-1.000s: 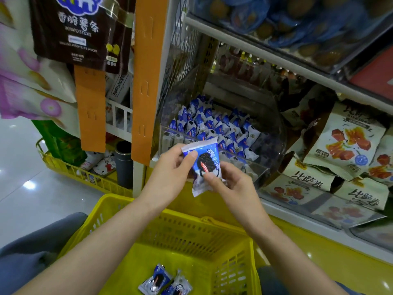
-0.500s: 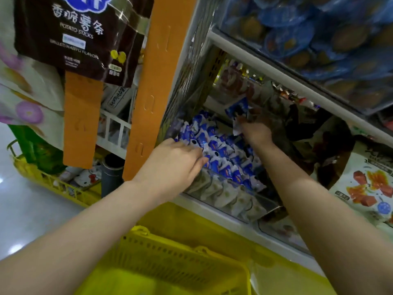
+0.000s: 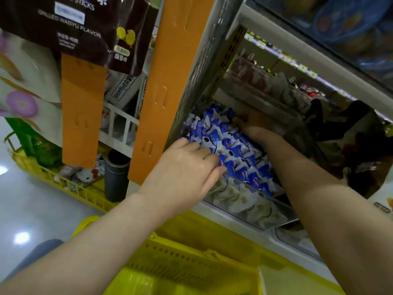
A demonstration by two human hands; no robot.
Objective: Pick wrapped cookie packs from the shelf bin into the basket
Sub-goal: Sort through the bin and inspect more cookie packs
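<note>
Blue-and-white wrapped cookie packs (image 3: pixel 234 150) fill a clear plastic bin (image 3: pixel 255 211) on the shelf. My left hand (image 3: pixel 187 171) reaches over the bin's front left corner, its fairly straight fingers lying on the front packs. My right hand (image 3: pixel 253 124) is deep at the back of the bin, resting on the pile. Its fingers are blurred among the packs, so whether they hold one is unclear. The yellow basket (image 3: pixel 191 262) sits below the bin, between my forearms; its inside is out of view.
An orange strip (image 3: pixel 170 81) and a dark potato-sticks bag (image 3: pixel 74 28) hang left of the bin. A second yellow basket (image 3: pixel 63 184) and a dark cylinder (image 3: pixel 117 175) stand on the floor at left. The upper shelf (image 3: pixel 276 28) overhangs the bin. Snack bags lie right.
The pack both hands held over the basket went with my right hand to the bin's back, then down onto the pile. My left hand reached onto the front packs.
</note>
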